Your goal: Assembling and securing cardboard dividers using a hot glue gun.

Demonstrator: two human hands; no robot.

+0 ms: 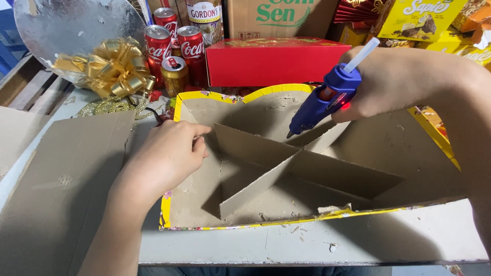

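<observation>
A heart-shaped cardboard tray (194, 204) with a yellow rim lies on the table in front of me. Crossed cardboard dividers (286, 163) stand inside it and split it into compartments. My left hand (169, 153) rests on the tray's left side, thumb and fingers pinching the left end of a divider. My right hand (388, 82) grips a blue hot glue gun (322, 102) with a white glue stick at its back. Its nozzle points down toward the divider near the tray's upper middle, just above the cardboard.
A flat cardboard sheet (61, 189) lies at the left. Behind the tray stand a red box (276, 61), several red drink cans (169, 46), a gold ribbon bow (115, 69), a silver board (71, 23) and yellow boxes (424, 18). The grey table edge (307, 255) runs along the front.
</observation>
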